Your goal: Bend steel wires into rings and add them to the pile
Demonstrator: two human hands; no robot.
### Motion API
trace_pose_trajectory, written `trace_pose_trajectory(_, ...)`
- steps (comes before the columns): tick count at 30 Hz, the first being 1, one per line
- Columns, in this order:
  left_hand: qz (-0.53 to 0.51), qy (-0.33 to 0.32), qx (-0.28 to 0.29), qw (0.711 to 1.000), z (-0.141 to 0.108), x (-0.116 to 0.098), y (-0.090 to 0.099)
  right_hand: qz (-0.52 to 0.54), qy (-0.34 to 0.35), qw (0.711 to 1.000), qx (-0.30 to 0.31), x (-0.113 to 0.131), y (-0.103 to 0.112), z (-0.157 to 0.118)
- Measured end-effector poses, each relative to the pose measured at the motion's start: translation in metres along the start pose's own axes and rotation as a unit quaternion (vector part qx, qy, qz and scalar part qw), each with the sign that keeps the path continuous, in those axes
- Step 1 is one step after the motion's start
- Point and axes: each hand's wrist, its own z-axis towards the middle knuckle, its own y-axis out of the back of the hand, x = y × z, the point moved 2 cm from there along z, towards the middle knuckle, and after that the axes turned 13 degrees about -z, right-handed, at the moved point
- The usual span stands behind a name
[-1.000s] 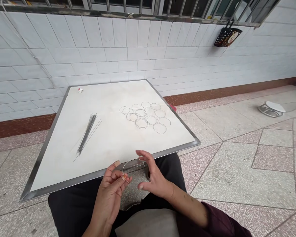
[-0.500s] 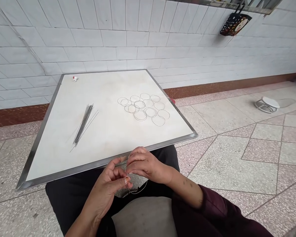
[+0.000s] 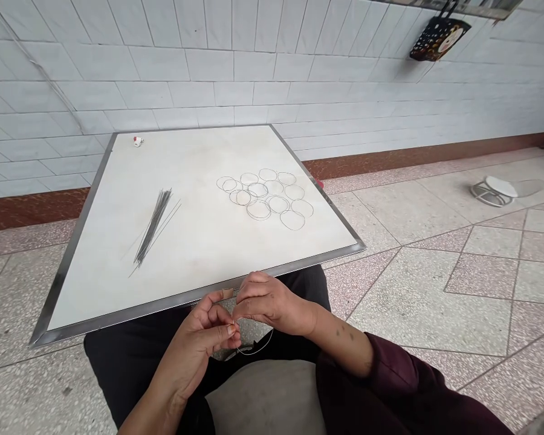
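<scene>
1. Through the head camera I saw the left hand (image 3: 199,338) pinching a thin wire loop (image 3: 246,354) between its thumb and a bent finger; its index finger, with a tan wrap near the tip, reached out toward the other hand.
2. I had the right hand (image 3: 272,302) just beside it, palm down, fingers curled and pressed together, their tips close to the left thumb. I could not tell whether they gripped the wire, since the hand hid that part.
3. The loop was over the lap, just off the near edge of the white table (image 3: 199,241), its lower arc curving below both hands.
4. On the tabletop I saw a bundle of straight wires (image 3: 152,229) on the left, and finished rings (image 3: 268,194), several overlapping, on the right.
5. A small red-and-white object (image 3: 138,141) stood near the far left corner.
</scene>
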Motion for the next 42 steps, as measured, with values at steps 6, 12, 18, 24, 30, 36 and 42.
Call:
trace_pose_trajectory(6, -0.031, 0.019, 0.014, 0.999, 0.002, 0.004, 0.001, 0.003, 0.007, 1.0, 0.016, -0.002, -0.004, -0.003)
trace_pose_trajectory(12, -0.046, 0.027, 0.02, 0.998, 0.003, 0.006, 0.003, -0.026, 0.057, 0.998, -0.004, 0.005, 0.002, 0.003)
trace_pose_trajectory(18, -0.03, 0.019, 0.014, 0.999, 0.007, 0.006, 0.009, -0.047, 0.061, 0.997, 0.016, 0.003, 0.001, 0.004)
trace_pose_trajectory(24, 0.036, 0.005, 0.01, 0.999, 0.006, 0.001, 0.01, 0.001, 0.009, 1.0, 0.027, -0.003, 0.001, 0.004)
trace_pose_trajectory(30, 0.079, 0.014, 0.033, 0.996, 0.004, -0.002, 0.01, 0.004, 0.024, 0.998, 0.051, 0.001, 0.004, 0.007)
trace_pose_trajectory(36, 0.072, 0.032, 0.034, 0.996, 0.006, -0.002, 0.012, -0.022, 0.014, 0.991, 0.132, 0.0, 0.004, 0.009)
trace_pose_trajectory(42, 0.02, 0.043, 0.036, 0.998, 0.01, -0.001, 0.014, -0.015, 0.012, 0.991, 0.133, -0.002, 0.006, 0.01)
